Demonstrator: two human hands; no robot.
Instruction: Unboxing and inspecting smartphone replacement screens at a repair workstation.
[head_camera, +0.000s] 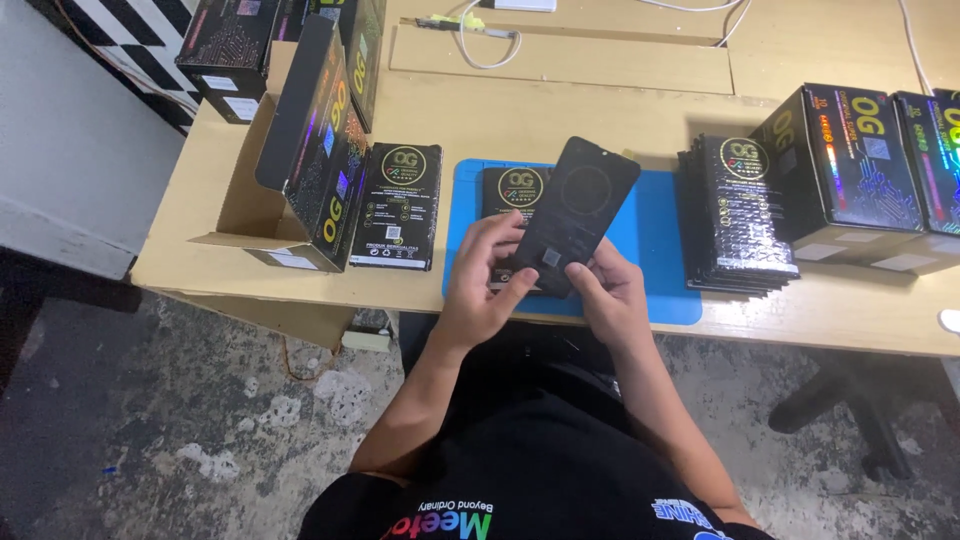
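Note:
Both my hands hold a flat black phone screen panel (578, 210) tilted above a blue work mat (660, 225). My left hand (487, 275) grips its lower left edge, thumb on the face. My right hand (605, 290) supports the lower right corner from beneath. A black flat package with a gold round logo (512, 190) lies on the mat, partly hidden behind the panel and my left hand.
A black flat package (398, 205) lies left of the mat beside an open cardboard box (300, 130) of similar packages. A stack of black bubble pouches (738, 215) and black boxes (850, 175) stand at right. Cables lie at the back of the wooden table (560, 110).

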